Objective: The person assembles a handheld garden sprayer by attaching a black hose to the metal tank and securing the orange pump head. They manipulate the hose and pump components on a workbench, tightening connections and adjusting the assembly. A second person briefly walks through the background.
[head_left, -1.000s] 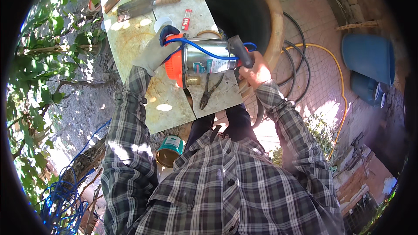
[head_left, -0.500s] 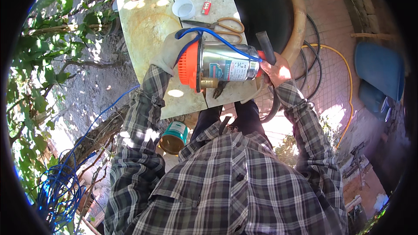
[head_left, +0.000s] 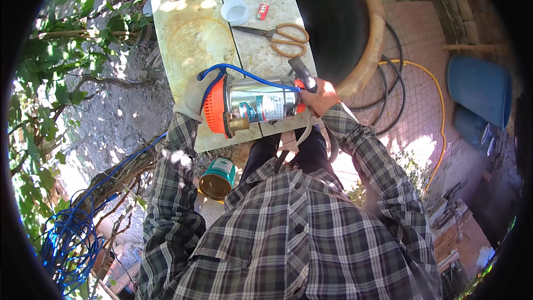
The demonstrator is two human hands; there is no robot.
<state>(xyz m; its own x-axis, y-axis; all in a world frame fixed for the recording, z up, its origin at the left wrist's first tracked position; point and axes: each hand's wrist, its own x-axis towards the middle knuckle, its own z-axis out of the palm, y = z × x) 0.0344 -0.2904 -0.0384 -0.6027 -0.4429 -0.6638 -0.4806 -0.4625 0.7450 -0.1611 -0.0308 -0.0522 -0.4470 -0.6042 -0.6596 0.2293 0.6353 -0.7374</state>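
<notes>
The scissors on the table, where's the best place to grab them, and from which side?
Take the scissors by the orange loop handles, coming from the right, the big round basin's side. They lie flat on the stone table, handles right, dark blades pointing left toward the white cup. Both hands are on the pump, so one must probably let go first.

Outdoor yard work area beside a well or large round tank.

A pale stone slab table stands in open sunlight on bare soil. Trees and foliage border the left side. A large dark circular opening with a tan rim lies just beside the table. Black and yellow hoses lie on brick paving. Blue cable is coiled on the ground, and blue plastic containers stand at the right.
</notes>
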